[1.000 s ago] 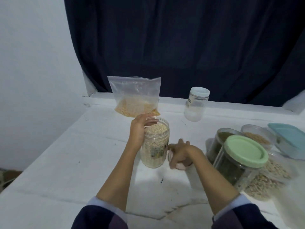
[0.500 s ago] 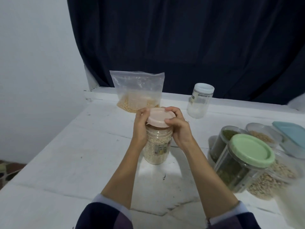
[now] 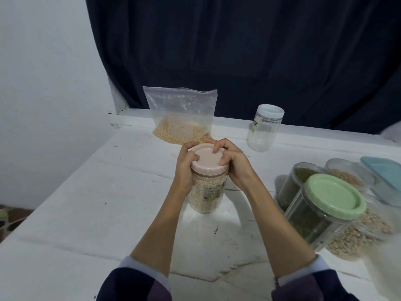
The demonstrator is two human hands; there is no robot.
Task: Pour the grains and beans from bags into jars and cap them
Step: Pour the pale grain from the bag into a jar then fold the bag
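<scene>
My left hand (image 3: 184, 168) grips the full jar (image 3: 207, 192) mid-table while my right hand (image 3: 233, 161) curls round the pink lid (image 3: 207, 158) on its mouth. If the lid sits crooked, it could cross-thread or tip the jar, spilling grain.

White table (image 3: 91, 213) w/ cracked paint, dark navy curtain (image 3: 238, 51) behind, white wall (image 3: 43, 72) left.
</scene>
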